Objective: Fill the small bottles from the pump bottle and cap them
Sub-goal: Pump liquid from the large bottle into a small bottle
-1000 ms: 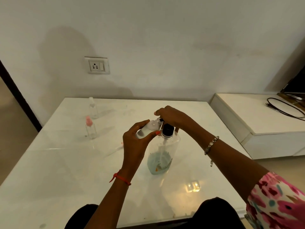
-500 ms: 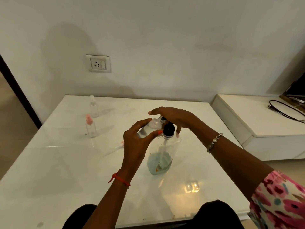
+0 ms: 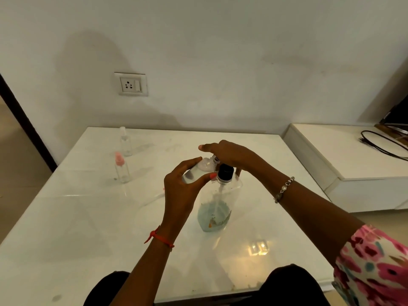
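Small clear plastic bottle (image 3: pixel 198 171): state position and grip. (A)

Held above the glossy white table (image 3: pixel 88 217), tilted, with its neck up against the outlet of the large clear pump bottle (image 3: pixel 217 208). The left hand (image 3: pixel 180 191) grips it, fingers and thumb curled round the body. (B)

Right hand? (A)

The right hand (image 3: pixel 230 154) lies over the pump head, fingers fairly straight and pressing from above. The thumb tip shows just beside the black collar (image 3: pixel 225 172). The head itself is hidden, so its travel cannot be read. (B)

Change against one second earlier? (A)

The forefinger has stretched further out over the small bottle and the hand has flattened. Against the half-second frame there is almost no change: both hands and both bottles keep their stations. (B)

Meaning for the task? (A)

Judged: a pump stroke is being held down and filling is in progress. The small bottle's fill level cannot be read. Pale bluish liquid (image 3: pixel 213 214) lies low in the pump bottle, so supply is limited. This unit is not yet capped. (B)

Other units? (A)

A pink-capped small clear bottle (image 3: pixel 121 171) and a clear-capped small bottle (image 3: pixel 125 144) stand upright at the table's far left, well apart from the hands. (B)
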